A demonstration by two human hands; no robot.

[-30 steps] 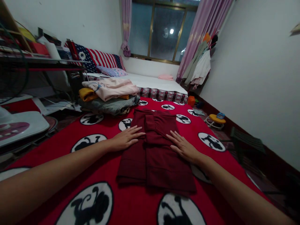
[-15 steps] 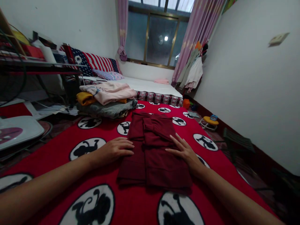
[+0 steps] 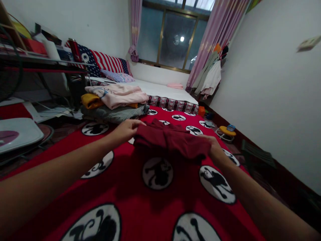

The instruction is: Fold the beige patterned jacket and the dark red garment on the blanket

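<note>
A folded dark red garment (image 3: 170, 139) is lifted at its near edge above the red blanket (image 3: 140, 204) with black-and-white round figures. Its far part appears to rest on the blanket, and a shadow lies under the raised edge. My left hand (image 3: 130, 128) pinches the left side of the cloth. At the right side, my right hand (image 3: 212, 143) grips the other end, its fingers partly hidden by fabric. Beyond my left hand sits a stack of clothes: a pink garment (image 3: 120, 95) on top, a mustard one (image 3: 90, 101), and a grey-green one (image 3: 112, 113) below.
A cluttered desk (image 3: 47, 67) stands on the left, with a white chair (image 3: 18, 140) near it. A bed (image 3: 147, 87) lies at the back under the window. Along the right wall are a yellow stool (image 3: 227, 130) and a dark folding stool (image 3: 258, 154).
Both hands lay on the flat, folded dark red garment before. Now they hold its sides, and its near edge has come up and moved away from me.
</note>
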